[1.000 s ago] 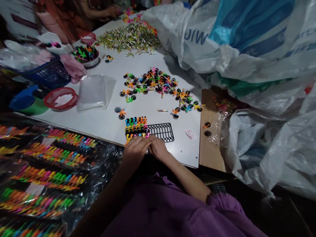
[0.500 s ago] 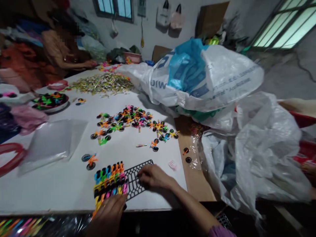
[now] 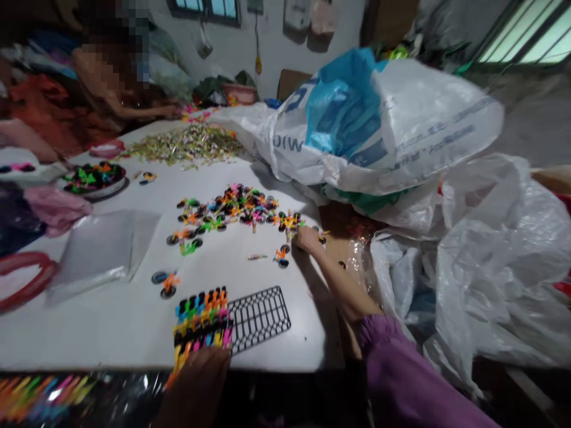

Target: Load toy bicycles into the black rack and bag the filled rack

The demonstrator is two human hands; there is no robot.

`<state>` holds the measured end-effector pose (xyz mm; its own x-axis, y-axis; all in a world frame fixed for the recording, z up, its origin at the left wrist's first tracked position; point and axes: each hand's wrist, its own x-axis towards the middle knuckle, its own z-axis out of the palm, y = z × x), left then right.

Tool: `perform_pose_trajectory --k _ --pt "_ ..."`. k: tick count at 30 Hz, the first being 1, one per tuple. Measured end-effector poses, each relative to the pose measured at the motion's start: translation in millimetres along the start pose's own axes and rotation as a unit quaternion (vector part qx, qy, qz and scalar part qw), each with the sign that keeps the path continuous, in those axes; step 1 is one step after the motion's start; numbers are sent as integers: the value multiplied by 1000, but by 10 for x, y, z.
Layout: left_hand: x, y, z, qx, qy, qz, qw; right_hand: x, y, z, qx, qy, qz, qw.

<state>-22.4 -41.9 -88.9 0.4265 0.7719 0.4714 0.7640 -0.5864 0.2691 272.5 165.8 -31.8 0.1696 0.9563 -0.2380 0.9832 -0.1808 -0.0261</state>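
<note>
My left hand lies over the near end of a black plastic grid rack at the table's front edge, fingers curled on it. Rows of small colourful plastic pieces with black parts fill the rack's left half; its right half shows bare slots. Farther out, my right hand is closed among small toy bicycles at the right end of their pile. Its fingertips are partly hidden, so I cannot make out what they hold. An orange toy bicycle lies just nearer, beside a thin wrapped stick.
A stack of clear plastic bags and a red ring-shaped rim lie left. A bowl of toy parts and a heap of wrapped sticks stand behind. Large white sacks crowd the right. A co-worker sits far left.
My right hand has left the rack and moved forward and right to the toy bicycles. The pale paper scrap right of the rack no longer shows. My left hand stays at the rack.
</note>
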Motion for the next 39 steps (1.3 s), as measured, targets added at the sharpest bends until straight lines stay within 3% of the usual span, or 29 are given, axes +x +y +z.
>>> perform_pose_trajectory --k 3,6,8,10,14,17,19,22,24,27,29,31,35,39 --pt "122 169 -155 -20 -69 -74 995 -214 57 52 -27 43 -5 999" --pt "212 264 -236 -30 -106 -114 987 -528 68 236 -54 120 -120 984" --pt "227 296 -257 -26 -119 -118 986 -777 86 397 -51 100 -215 970" --pt "218 314 -265 -21 -118 -116 986 -986 141 547 -31 79 -246 965" --pt "190 320 -254 -5 -90 -87 992 -1149 274 677 26 122 -154 980" --pt "185 309 -238 18 -71 -72 995 -1118 275 615 35 99 -82 991" --pt "183 308 -233 21 -69 -57 996 -1104 214 544 32 71 -46 996" --pt "169 325 -236 21 -69 -55 996 -1199 14 481 66 104 -38 992" --pt "154 338 -238 22 -68 -59 996 -1355 -204 510 129 98 -129 978" --pt "132 332 -235 25 -66 -51 996 -1646 -604 675 202 3 -320 926" --pt "120 304 -234 28 -64 -47 996 -1800 -841 819 198 -16 -344 918" --pt "116 263 -240 24 -62 -44 997 -1887 -997 931 177 -4 -325 929" --pt "129 192 -268 12 -63 -32 997 -1893 -1063 982 162 4 -345 924" --pt "120 169 -280 21 -50 -18 998 -1764 -852 870 188 10 -348 918"
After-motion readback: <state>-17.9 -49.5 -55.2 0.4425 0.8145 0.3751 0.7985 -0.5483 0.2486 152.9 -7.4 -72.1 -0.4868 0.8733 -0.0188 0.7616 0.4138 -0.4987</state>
